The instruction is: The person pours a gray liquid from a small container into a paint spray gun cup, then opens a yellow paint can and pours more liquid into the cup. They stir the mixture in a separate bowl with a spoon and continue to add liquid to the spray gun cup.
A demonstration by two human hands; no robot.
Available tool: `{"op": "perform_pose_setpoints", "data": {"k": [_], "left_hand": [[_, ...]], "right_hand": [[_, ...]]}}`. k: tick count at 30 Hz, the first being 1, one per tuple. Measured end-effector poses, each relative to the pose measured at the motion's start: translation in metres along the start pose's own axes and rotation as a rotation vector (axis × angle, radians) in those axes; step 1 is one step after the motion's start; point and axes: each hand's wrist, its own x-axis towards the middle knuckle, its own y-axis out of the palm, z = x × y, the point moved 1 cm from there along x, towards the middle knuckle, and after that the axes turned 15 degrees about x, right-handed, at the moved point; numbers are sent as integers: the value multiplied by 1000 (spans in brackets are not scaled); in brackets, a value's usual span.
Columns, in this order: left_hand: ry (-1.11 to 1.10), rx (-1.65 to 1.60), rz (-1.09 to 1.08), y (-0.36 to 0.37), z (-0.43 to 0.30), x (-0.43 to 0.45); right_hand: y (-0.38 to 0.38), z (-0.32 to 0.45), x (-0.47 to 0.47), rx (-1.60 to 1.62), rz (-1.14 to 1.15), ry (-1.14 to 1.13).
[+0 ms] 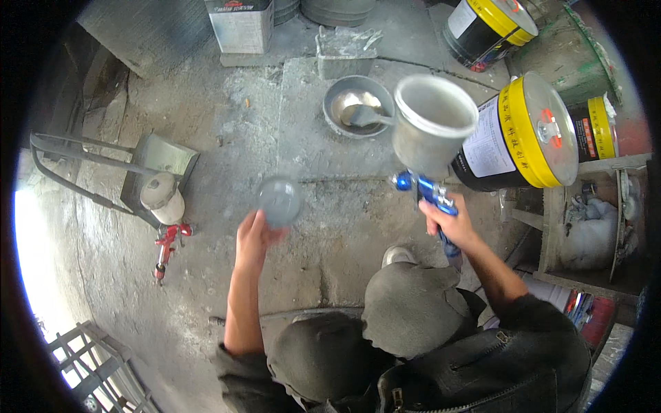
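Observation:
My right hand (452,222) grips the handle of a blue spray gun (426,188). On top of the gun stands a whitish plastic paint cup (431,124) with its mouth uncovered; how full it is I cannot tell. Off to the left, my left hand (255,235) holds a round, translucent grey lid (279,201) by its edge, slightly blurred. The lid is apart from the cup. Just beyond the cup, a metal bowl (330,116) rests on the floor with a brush (369,116) lying in it.
A red spray gun (168,242) with a capped cup (162,196) lies against a long-handled dustpan (162,155). Black-and-yellow pails (521,131) line the right side, above a wooden shelf (550,227). A crusted rectangular container (346,62) and a rectangular tin (242,31) stand at the back.

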Motion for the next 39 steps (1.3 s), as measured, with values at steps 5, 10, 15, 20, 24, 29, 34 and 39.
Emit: {"op": "perform_pose_setpoints", "data": {"k": [5, 10, 15, 20, 24, 29, 34, 39], "left_hand": [[-72, 240, -39, 25, -23, 103], [177, 905, -336, 26, -28, 139], [433, 1049, -466, 34, -38, 81], [815, 984, -39, 105, -28, -22], [506, 914, -290, 102, -9, -36], [272, 573, -408, 50, 37, -53], [283, 450, -435, 43, 86, -67], [215, 421, -394, 45, 109, -68]], "right_hand": [[-12, -41, -43, 68, -104, 64], [-16, -27, -38, 35, -68, -8], [20, -26, -2, 238, -29, -79], [103, -39, 28, 607, 335, -46], [147, -33, 18, 441, 607, -55], [73, 15, 3, -288, 494, -330], [-97, 98, -9, -495, -221, -824], [-256, 161, 20, -605, -790, -632]]}}
